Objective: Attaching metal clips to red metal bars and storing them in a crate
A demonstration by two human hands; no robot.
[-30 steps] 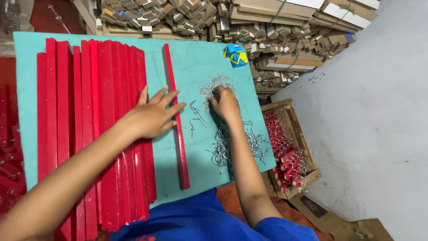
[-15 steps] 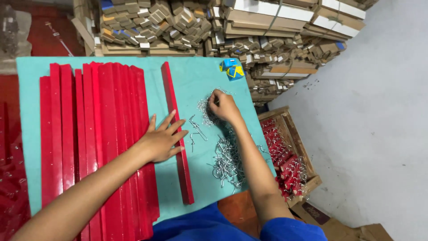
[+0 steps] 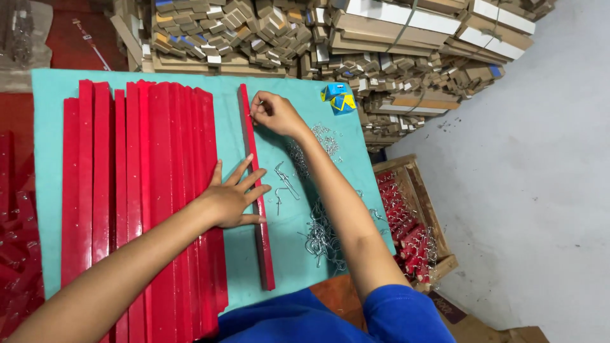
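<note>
A single red wooden strip [image 3: 253, 152] lies lengthwise on the teal table [image 3: 51, 95], apart from a row of several red strips [image 3: 140, 184] to its left. My left hand [image 3: 232, 197] lies flat with spread fingers, pressing on the single strip near its middle. My right hand [image 3: 270, 113] is at the far end of that strip, fingers pinched together on something small that I cannot make out. A pile of small metal hooks [image 3: 321, 232] lies on the table right of the strip, under my right forearm.
A blue and yellow small box [image 3: 338, 98] sits at the table's far right corner. Stacks of cardboard and wood pieces [image 3: 305, 38] stand behind the table. A wooden crate [image 3: 416, 219] with red parts is on the grey floor to the right. More red pieces [image 3: 13, 209] lie left.
My right hand has moved from the hook pile up to the far end of the single strip. My left hand stays pressed on the strip.
</note>
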